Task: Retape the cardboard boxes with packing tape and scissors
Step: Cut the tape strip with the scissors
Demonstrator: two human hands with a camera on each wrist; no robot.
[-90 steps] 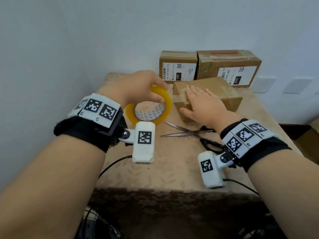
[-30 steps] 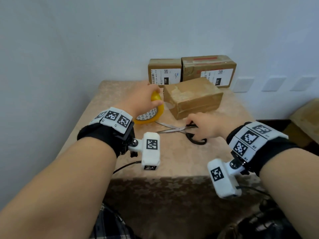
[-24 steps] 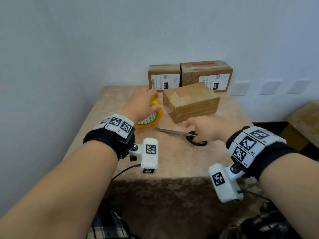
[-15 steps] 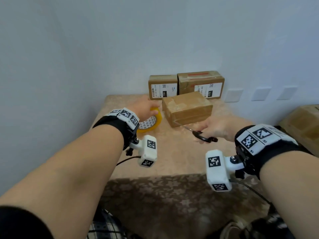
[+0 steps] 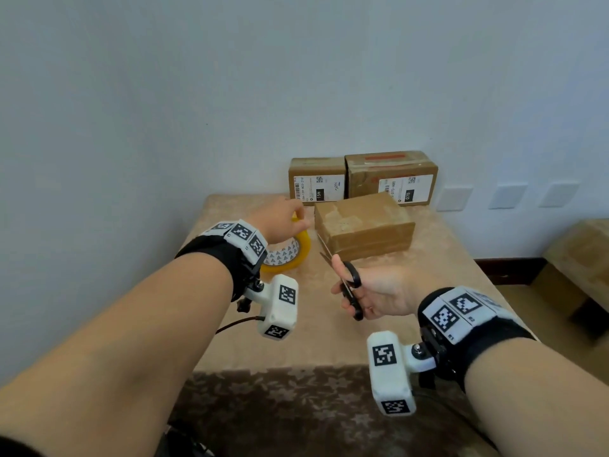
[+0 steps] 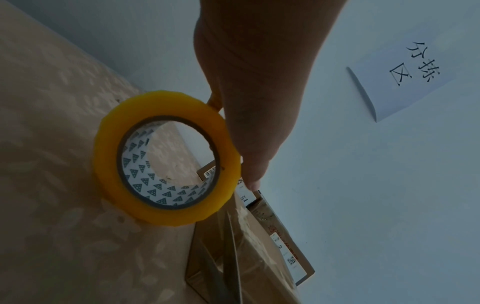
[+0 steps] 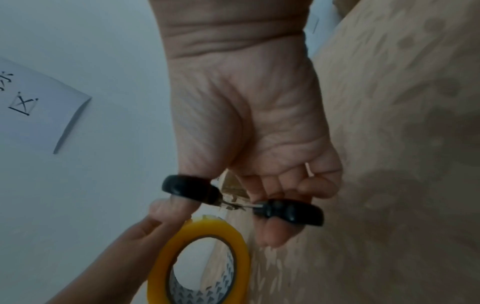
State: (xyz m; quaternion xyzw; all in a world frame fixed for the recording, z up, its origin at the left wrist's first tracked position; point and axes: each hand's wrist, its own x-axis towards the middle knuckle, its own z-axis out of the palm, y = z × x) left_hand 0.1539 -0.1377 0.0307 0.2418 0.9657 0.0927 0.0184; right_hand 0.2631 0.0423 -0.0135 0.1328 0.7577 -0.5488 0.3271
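A yellow roll of packing tape [image 5: 290, 255] stands tilted on the table just left of the nearest cardboard box [image 5: 362, 225]. My left hand [image 5: 286, 219] grips the roll's top edge; the left wrist view shows the tape roll [image 6: 166, 158] under my left hand [image 6: 249, 102]. My right hand [image 5: 372, 291] holds black-handled scissors [image 5: 351, 285] above the table, thumb through one loop. The blades are parted and point at the box's left end. In the right wrist view the scissors [image 7: 288, 209] hang below my right hand [image 7: 246, 144], with the tape roll [image 7: 200, 261] close by. The scissor blades [image 6: 231, 257] lie across the box.
Two labelled cardboard boxes [image 5: 317, 184] [image 5: 393, 176] stand against the back wall. The table [image 5: 329, 338] has a beige patterned cloth and meets the walls at its left and far sides. A low brown piece of furniture [image 5: 580, 258] stands at the right. A paper sign [image 6: 405, 78] hangs on the wall.
My right hand left the box top, took the scissors off the table and lifted them toward the box's left end. The left hand kept hold of the tape roll.
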